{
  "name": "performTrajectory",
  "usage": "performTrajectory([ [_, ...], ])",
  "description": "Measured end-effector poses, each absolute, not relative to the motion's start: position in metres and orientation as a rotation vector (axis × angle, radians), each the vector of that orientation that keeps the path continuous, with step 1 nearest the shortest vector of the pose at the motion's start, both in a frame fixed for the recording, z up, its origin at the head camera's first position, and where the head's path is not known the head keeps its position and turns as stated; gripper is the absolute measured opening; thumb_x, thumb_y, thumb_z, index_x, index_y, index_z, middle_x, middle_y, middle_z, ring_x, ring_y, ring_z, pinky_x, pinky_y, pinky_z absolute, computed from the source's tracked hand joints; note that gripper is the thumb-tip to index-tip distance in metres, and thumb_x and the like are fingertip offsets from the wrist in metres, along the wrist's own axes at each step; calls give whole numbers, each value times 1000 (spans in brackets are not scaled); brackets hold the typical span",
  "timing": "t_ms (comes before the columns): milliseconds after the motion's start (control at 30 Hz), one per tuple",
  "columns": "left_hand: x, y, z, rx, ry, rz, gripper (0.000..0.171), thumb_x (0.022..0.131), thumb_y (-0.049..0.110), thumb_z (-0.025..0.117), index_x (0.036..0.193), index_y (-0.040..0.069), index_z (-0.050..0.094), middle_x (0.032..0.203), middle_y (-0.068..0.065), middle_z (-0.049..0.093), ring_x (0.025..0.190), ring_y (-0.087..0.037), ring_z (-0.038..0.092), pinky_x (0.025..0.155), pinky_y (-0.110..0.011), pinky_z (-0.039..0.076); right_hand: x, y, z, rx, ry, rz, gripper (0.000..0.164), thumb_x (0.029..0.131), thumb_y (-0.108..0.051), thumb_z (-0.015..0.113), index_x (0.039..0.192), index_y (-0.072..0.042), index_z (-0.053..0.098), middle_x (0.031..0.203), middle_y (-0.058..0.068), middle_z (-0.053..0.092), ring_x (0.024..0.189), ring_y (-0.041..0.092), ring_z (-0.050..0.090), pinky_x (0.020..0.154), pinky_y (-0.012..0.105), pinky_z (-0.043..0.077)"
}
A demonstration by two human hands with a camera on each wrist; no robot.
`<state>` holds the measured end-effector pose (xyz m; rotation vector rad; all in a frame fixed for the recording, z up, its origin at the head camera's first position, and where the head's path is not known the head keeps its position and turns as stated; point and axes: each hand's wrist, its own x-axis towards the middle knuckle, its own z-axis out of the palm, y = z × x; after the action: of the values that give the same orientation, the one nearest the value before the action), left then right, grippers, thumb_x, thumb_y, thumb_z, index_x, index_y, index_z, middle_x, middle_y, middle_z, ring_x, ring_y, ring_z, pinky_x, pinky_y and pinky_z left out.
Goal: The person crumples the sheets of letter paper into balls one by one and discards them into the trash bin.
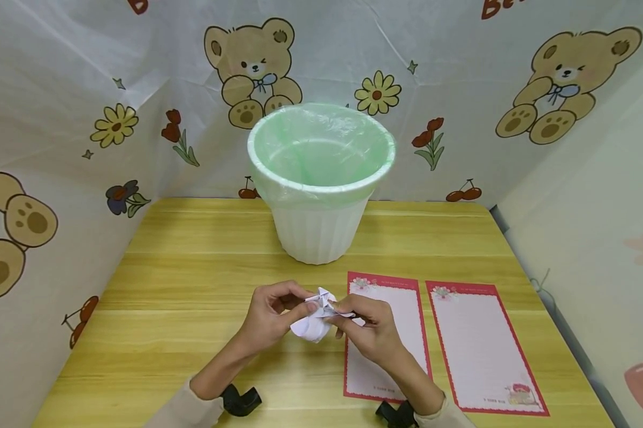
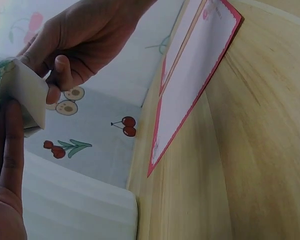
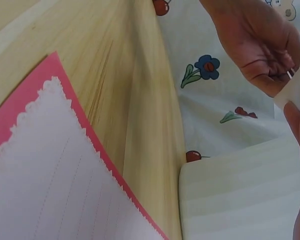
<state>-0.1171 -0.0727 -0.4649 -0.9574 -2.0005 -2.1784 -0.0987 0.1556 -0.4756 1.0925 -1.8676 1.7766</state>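
Above the table, in the head view, both hands hold one small piece of white paper [image 1: 312, 328], folded and crumpled, with pointed creases on top. My left hand [image 1: 270, 315] pinches its left side between thumb and fingers. From the right, my right hand [image 1: 374, 333] pinches a thin flap of it. A flat pale face of the paper [image 2: 30, 92], with a greenish printed patch beside it, shows in the left wrist view. Only a part of the paper [image 3: 296, 89] enters the right wrist view, at its right edge.
A white bin [image 1: 321, 229] lined with a pale green bag [image 1: 321, 154] stands at the table's back. Two red-bordered letter sheets [image 1: 385, 356] [image 1: 487, 345] lie flat at the right, the nearer one partly under my right hand. Bear-print cloth [image 1: 327, 71] surrounds the wooden table [image 1: 193, 285].
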Motion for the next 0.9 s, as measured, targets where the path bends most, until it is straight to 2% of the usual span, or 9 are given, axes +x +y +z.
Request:
performTrajectory([
  [133,-118,-76,-464,-1049,-1992,-2179,19,104,-8,58,113,-6,75,105,-31,76,95,-4,73,78,-25,64,-99,157,-477,1061,-1849,1800,7,93,10,77,93,5,72,80,20,73,53,20,66,52,25,61],
  [267,-120,-80,-465,-1195,-1961,-2193,50,118,30,40,127,-10,68,118,-35,72,111,-6,73,94,-28,64,-98,159,-476,1029,-1839,1835,20,86,22,75,92,4,70,80,22,72,53,19,67,51,26,60],
  [333,-120,-80,-466,-1263,-1948,-2192,69,116,51,40,134,-11,63,126,-36,69,120,-9,71,103,-31,62,-98,160,-476,998,-1839,1854,24,83,26,74,92,4,69,79,23,71,52,18,68,51,26,60],
  [400,-120,-79,-466,-1305,-1959,-2171,77,109,60,52,141,-9,59,133,-34,66,126,-12,69,108,-31,59,-98,160,-476,951,-1853,1872,23,84,25,75,92,4,70,79,23,71,51,17,68,50,27,60],
  [467,-118,-78,-465,-1284,-2008,-2146,76,100,55,72,145,-4,57,137,-29,65,127,-13,67,108,-31,59,-98,161,-476,908,-1866,1887,21,85,23,75,92,4,70,80,24,71,50,17,68,49,28,60],
  [533,-115,-76,-463,-1228,-2079,-2096,75,90,40,89,147,1,58,138,-23,66,126,-13,67,108,-32,60,-98,161,-476,886,-1877,1894,19,86,22,76,92,4,71,80,25,71,50,17,68,48,28,60],
  [600,-112,-74,-461,-1145,-2158,-2026,77,81,24,97,145,7,60,135,-16,68,123,-13,69,105,-32,61,-98,161,-476,884,-1884,1891,21,84,23,76,92,4,71,80,26,72,50,18,68,48,29,60],
  [700,-110,-71,-459,-1046,-2232,-1944,76,76,10,99,142,11,63,131,-10,71,118,-13,71,102,-32,62,-98,160,-475,894,-1886,1881,28,80,28,75,92,3,71,81,26,73,51,19,69,49,29,60],
  [900,-110,-71,-455,-997,-2226,-1945,63,75,7,98,132,11,70,125,-10,76,106,-10,72,91,-27,64,-97,160,-473,921,-1871,1905,34,79,33,71,89,1,70,79,23,71,51,19,68,48,29,60],
])
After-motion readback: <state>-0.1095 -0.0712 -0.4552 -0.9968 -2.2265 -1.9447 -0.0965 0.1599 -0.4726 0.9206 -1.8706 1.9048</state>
